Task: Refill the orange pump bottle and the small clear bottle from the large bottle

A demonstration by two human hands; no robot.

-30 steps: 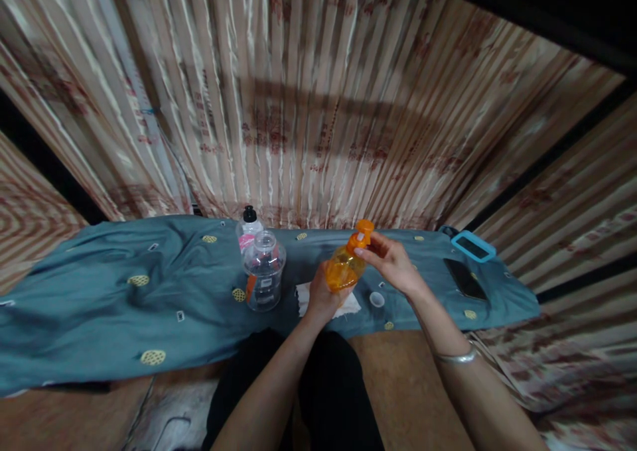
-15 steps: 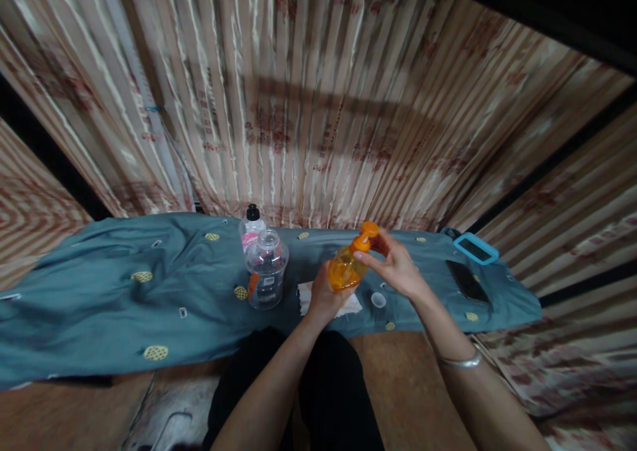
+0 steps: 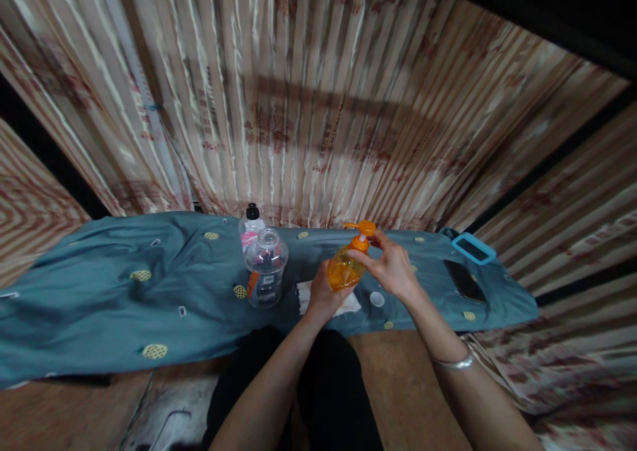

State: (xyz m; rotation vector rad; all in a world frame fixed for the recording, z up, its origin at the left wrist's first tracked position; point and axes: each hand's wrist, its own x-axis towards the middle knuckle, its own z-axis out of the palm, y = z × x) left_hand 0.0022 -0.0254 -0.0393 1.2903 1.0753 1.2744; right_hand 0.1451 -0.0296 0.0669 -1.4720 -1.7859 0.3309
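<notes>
The left hand [image 3: 326, 295] is closed around the lower body of an amber pump bottle [image 3: 343, 273], which is held above the table [image 3: 189, 305] and tilted, its top leaning toward the right. The right hand [image 3: 392, 268] grips the same bottle at its upper end, the thumb lying across the shoulder and the fingers behind the collar; their exact contact on the far side is hidden. The orange pump head [image 3: 367, 228] stands above the collar, its nozzle directed to the left. Liquid is visible in the transparent body. Beneath the bottle and the left hand, a white cloth [image 3: 351, 305] lies flat, partly covered from view. Just right of the cloth rests a small round translucent cup [image 3: 377, 299], possibly a cap, its form too small to settle. To the left of the hands, a clear wide-bodied container [image 3: 267, 265] stands upright with an orange label patch; close behind it is a bottle with a black top [image 3: 251, 227] and pink marking. Toward the table's right end lie a dark phone [image 3: 464, 280] and, beyond it, a blue-framed device [image 3: 474, 248]. The table bears a teal cover printed with yellow pineapples. A pleated, patterned curtain [image 3: 308, 119] forms the background.
</notes>
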